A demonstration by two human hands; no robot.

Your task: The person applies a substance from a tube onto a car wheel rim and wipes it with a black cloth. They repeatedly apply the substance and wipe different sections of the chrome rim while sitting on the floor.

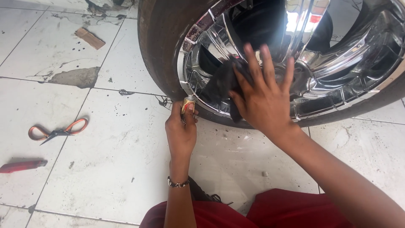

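Closest to me, my knees in red cloth [236, 213] fill the bottom edge, and one beaded bracelet [177, 183] circles my left wrist. My left hand [181, 131] is clenched around one small tube [188, 105], held upright, its metallic tip pointing up at the lower edge of the chrome rim [333, 88]. I cannot tell whether the tip touches the rim.

Just beyond, my right hand [263, 95] lies flat with fingers spread, pressing one dark cloth [221, 82] against the rim; it pins the cloth rather than closing around it. The cloth looks soft and crumpled, bunched under my palm and hanging out to the left.

The single wheel stands on the floor in front of me. Its rim is polished, mirror-bright metal with broad curved spokes and a stepped lip, and it throws back blurred reflections. A dull, brownish rubber tyre [158, 46] wraps around it, smooth on the part I can see.

The floor [109, 169] is large white tiles, speckled with dark spots, with grimy joints and one chipped patch showing grey underneath.

To my left, well apart from the wheel, lie one pair of scissors [59, 131] with orange looped handles and, nearer the edge, one slim red tool [23, 165]. Farthest away, at the upper left, rests one small flat brown block [90, 38], rectangular, like wood.
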